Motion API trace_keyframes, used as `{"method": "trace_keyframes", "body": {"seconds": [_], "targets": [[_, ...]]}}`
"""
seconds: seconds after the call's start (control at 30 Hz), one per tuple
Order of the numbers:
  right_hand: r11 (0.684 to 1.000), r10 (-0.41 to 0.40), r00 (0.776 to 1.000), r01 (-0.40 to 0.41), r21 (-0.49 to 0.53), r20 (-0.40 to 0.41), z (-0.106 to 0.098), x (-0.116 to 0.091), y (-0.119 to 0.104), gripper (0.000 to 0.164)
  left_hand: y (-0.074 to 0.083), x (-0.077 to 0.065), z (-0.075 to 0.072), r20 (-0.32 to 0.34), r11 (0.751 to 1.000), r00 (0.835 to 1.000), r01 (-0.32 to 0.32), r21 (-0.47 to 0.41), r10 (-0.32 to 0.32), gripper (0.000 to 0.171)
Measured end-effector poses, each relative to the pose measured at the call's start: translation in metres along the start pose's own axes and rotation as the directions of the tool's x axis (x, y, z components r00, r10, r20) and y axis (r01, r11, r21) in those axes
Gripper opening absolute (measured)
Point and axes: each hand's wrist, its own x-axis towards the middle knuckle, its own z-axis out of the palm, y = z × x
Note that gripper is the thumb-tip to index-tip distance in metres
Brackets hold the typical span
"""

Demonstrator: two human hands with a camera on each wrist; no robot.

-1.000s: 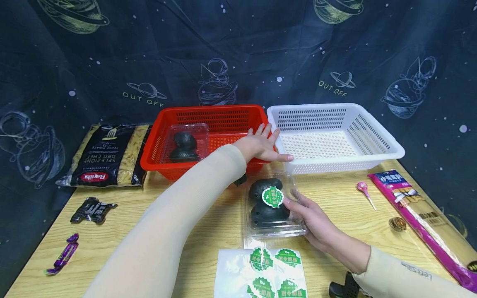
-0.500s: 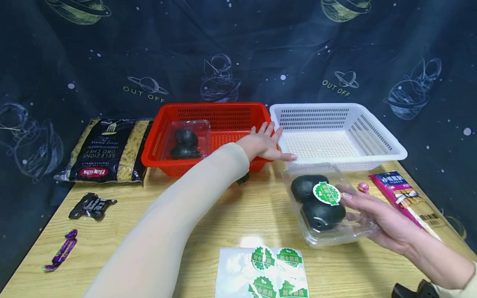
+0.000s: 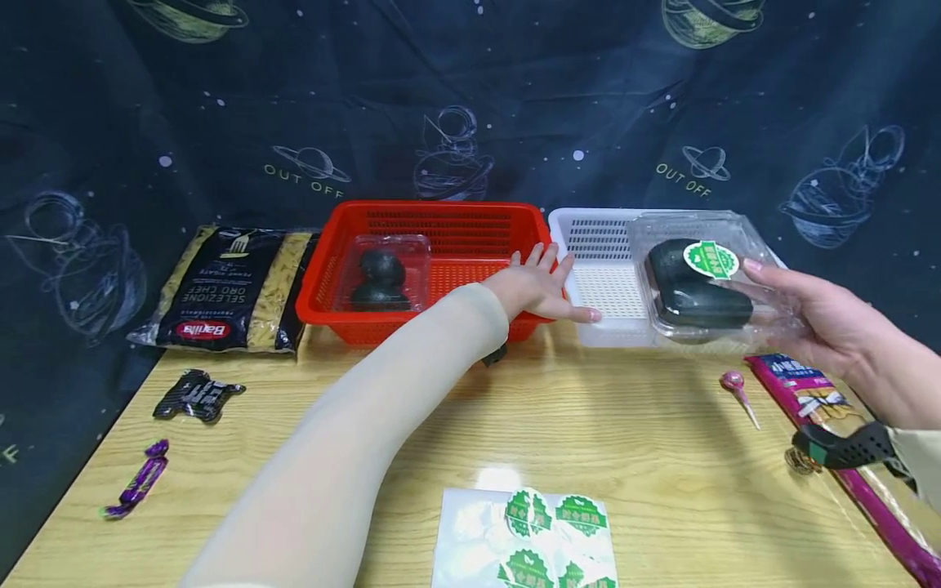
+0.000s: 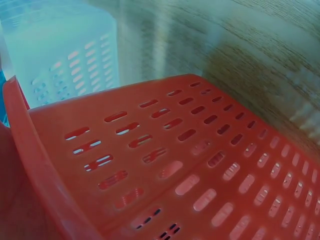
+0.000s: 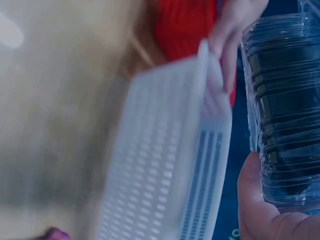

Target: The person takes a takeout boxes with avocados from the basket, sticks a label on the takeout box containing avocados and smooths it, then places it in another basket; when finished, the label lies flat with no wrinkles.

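In the head view my right hand (image 3: pixel 831 327) grips the right side of a clear plastic clamshell box (image 3: pixel 698 306), thumb on its lid. Inside are dark, rounded fruits like avocados; a green and white round sticker (image 3: pixel 711 259) is on the lid. The box hangs above the white basket (image 3: pixel 606 331), hiding much of it. In the right wrist view the box (image 5: pixel 285 115) appears beside the white basket's rim. My left hand (image 3: pixel 540 290) rests with fingers spread at the adjoining rims of the red basket (image 3: pixel 345 329) and the white one. A similar box (image 3: pixel 382 282) lies in the red basket.
A sticker sheet (image 3: pixel 525 543) lies at the table's front. On the left are a pasta bag (image 3: pixel 228 290), a black wrapped candy (image 3: pixel 197 396) and a purple candy (image 3: pixel 140 482). On the right are a lollipop (image 3: pixel 735 388), a small round candy (image 3: pixel 800 461) and a long pink package (image 3: pixel 816 400).
My right hand has lifted the clamshell box off the table and carried it right and away from me, over the white basket. My left hand has stayed at the basket rims.
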Motion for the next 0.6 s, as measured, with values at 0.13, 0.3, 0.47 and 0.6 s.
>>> {"method": "trace_keyframes", "body": {"seconds": [0.13,0.3,0.47,0.6], "targets": [[0.995,0.022,0.991,-0.035,-0.091,-0.135,-0.001,0.031,-0.016,0.038,0.002,0.005,0.000,0.022,0.999,0.999,0.033,0.010,-0.033,0.106],[0.967,0.044,0.981,-0.089,-0.240,-0.187,0.002,0.066,-0.025,0.088,0.004,0.003,0.000,0.023,0.999,0.999,0.034,0.003,-0.034,0.108],[0.857,0.029,0.985,-0.112,-0.503,-0.171,0.008,0.092,-0.023,0.099,0.004,0.001,0.000,0.016,1.000,0.999,0.028,-0.002,-0.028,0.108],[0.702,0.033,0.987,-0.137,-0.699,-0.160,0.012,0.108,-0.020,0.099,0.002,0.002,0.000,0.018,0.999,0.999,0.048,0.003,-0.048,0.108]]}}
